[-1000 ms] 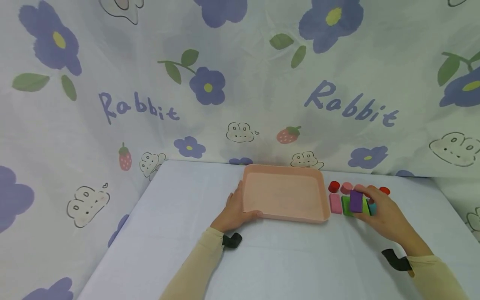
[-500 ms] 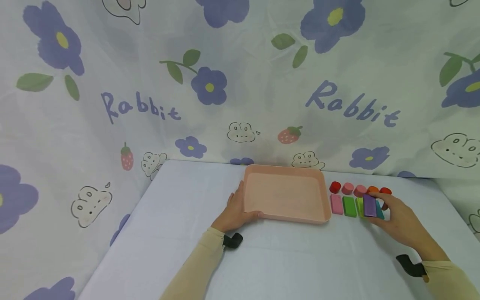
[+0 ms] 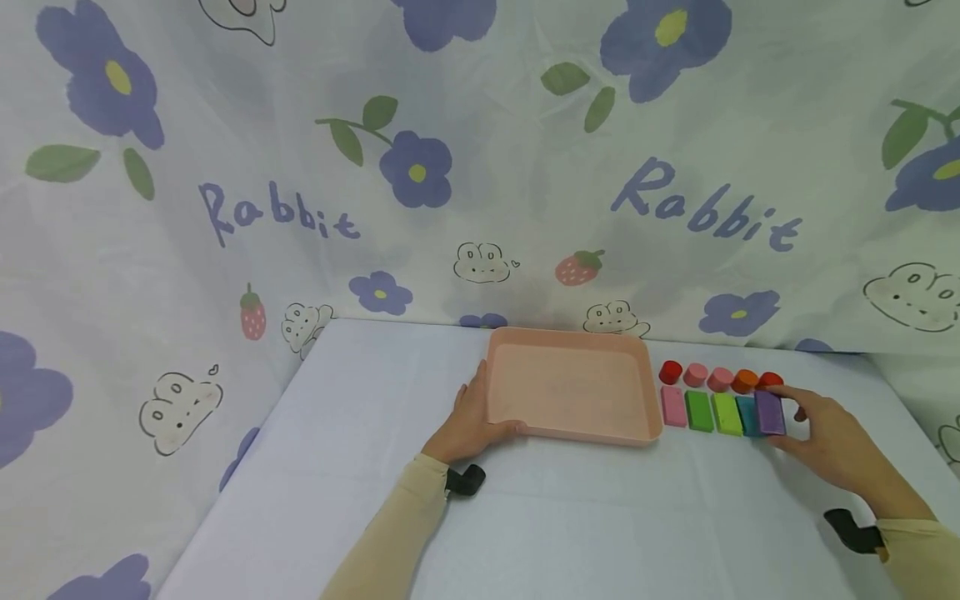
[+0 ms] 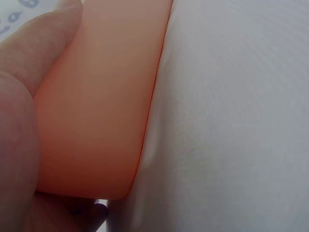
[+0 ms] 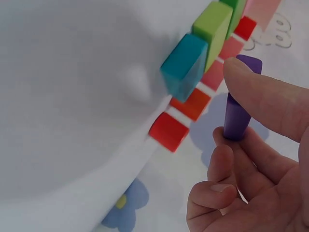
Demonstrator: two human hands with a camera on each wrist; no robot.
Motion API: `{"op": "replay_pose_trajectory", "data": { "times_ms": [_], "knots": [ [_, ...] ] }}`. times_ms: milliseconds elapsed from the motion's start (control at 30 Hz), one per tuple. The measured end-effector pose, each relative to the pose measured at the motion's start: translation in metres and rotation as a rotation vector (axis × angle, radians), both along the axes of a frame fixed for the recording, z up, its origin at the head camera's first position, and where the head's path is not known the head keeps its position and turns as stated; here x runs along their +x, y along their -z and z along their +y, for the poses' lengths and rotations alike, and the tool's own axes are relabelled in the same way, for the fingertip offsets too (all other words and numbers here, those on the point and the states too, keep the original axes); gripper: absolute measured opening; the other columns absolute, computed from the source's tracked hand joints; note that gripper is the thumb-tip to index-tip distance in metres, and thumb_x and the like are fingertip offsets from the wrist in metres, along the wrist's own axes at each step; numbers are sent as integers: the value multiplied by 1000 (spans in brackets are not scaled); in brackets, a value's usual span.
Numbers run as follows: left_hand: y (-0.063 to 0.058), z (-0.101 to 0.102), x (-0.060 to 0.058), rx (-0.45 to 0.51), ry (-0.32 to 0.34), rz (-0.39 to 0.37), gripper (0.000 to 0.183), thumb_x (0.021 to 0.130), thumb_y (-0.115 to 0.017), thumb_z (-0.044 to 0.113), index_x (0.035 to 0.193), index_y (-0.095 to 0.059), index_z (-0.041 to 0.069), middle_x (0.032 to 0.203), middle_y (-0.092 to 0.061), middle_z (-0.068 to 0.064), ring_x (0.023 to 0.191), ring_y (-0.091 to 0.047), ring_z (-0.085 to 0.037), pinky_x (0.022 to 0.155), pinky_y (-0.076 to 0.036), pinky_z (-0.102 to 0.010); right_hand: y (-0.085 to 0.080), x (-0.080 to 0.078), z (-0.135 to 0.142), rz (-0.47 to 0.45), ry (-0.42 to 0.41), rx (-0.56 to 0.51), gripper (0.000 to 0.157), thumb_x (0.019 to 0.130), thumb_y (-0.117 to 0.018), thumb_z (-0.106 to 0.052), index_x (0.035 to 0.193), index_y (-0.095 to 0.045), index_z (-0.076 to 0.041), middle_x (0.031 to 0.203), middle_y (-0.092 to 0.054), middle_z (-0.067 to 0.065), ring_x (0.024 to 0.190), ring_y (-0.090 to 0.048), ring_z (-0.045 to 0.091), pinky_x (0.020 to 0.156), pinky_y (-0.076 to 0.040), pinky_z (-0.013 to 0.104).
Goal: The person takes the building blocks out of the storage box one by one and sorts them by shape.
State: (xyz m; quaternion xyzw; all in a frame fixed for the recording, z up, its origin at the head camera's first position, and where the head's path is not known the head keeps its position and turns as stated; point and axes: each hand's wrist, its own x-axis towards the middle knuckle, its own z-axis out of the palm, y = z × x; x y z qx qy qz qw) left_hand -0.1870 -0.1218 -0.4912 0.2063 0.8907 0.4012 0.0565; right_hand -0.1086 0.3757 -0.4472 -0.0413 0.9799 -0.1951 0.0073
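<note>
My left hand [image 3: 467, 423] holds the near left corner of a peach tray [image 3: 573, 387]. Its thumb lies along the front wall, which fills much of the left wrist view. My right hand [image 3: 828, 433] pinches a purple block [image 3: 769, 413] by its ends, between thumb and fingers. That block is raised beside the teal block [image 3: 748, 417], at the right end of a row. Left of the teal block stand a lime block [image 3: 727, 414], a green block [image 3: 699, 412] and a pink block [image 3: 673, 407]. In the right wrist view the purple block [image 5: 237, 118] appears tilted.
Behind the blocks runs a row of short cylinders, with a red one [image 3: 671, 372], pink ones [image 3: 721, 380] and an orange one [image 3: 745, 382] among them. A white cloth covers the table [image 3: 600, 517]. A flower-printed curtain [image 3: 525, 167] hangs along the back.
My right hand has carried the purple block rightward, from above the green and lime blocks to beside the teal one, uncovering those blocks. My left hand and the tray have stayed put.
</note>
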Motion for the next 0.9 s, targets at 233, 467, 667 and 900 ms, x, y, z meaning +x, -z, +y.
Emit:
{"op": "replay_pose_trajectory", "data": {
  "times_ms": [233, 467, 667, 900],
  "knots": [
    [-1, 1, -1, 1, 1, 14, 124, 82, -80, 49, 159, 3, -4, 166, -5, -21, 153, -12, -29, 121, -3, -58, 4, -6, 15, -23, 0, 15, 77, 76, -85, -14, 134, -44, 14, 100, -59, 33, 86, -56, 41, 67, -52, 51],
    [-1, 1, -2, -1, 1, 17, 123, 83, -79, 50, 159, 2, -4, 166, -5, -22, 153, -12, -30, 121, -4, -59, 7, -12, 27, -54, -26, 14, 73, 76, -84, -10, 132, -45, 15, 97, -60, 31, 85, -56, 41, 66, -53, 50],
    [-1, 1, -1, -5, 4, 6, 123, 83, -78, 50, 159, 3, -2, 167, -5, -21, 153, -11, -29, 121, -3, -58, 9, -17, 29, -77, -36, 30, 71, 77, -84, -10, 131, -45, 16, 94, -61, 30, 83, -57, 40, 66, -52, 52],
    [-1, 1, -1, 7, 8, -2, 122, 84, -78, 48, 159, 4, -2, 167, -4, -19, 154, -11, -29, 121, -1, -57, 14, -22, 30, -119, -24, 36, 71, 78, -83, -8, 132, -44, 15, 97, -61, 33, 87, -58, 44, 69, -53, 56]
  ]
}}
